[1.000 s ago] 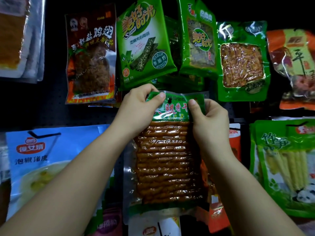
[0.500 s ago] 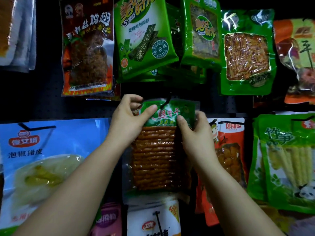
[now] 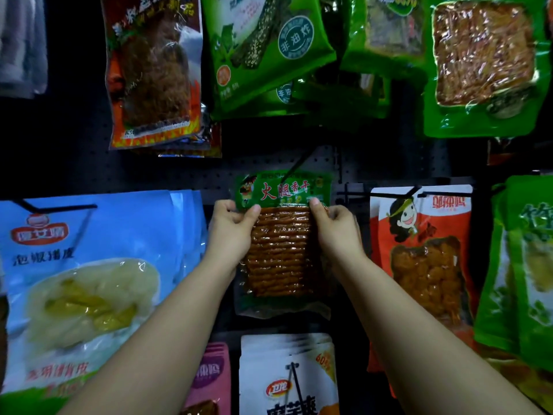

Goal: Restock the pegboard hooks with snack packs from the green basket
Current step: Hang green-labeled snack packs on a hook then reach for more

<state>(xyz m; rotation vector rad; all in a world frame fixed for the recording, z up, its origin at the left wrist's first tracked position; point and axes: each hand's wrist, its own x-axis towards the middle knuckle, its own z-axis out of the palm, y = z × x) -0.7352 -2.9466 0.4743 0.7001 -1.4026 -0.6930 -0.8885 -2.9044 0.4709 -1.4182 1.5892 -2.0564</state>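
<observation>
You are hanging the tofu snack pack point(image 3: 282, 241) on a black hook point(image 3: 294, 166) mid-pegboard point(image 3: 179, 175). Left hand point(image 3: 232, 232) and right hand point(image 3: 336, 232) are pinching its side edges. Seating looks nearly finished; the green basket is lying out of view, remaining stock unknown.

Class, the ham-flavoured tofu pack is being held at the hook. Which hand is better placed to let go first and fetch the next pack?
Hard to separate: left hand and right hand grip the tofu pack alike at opposite edges below the hook. Neither is visibly better placed; the basket is out of view.
</observation>
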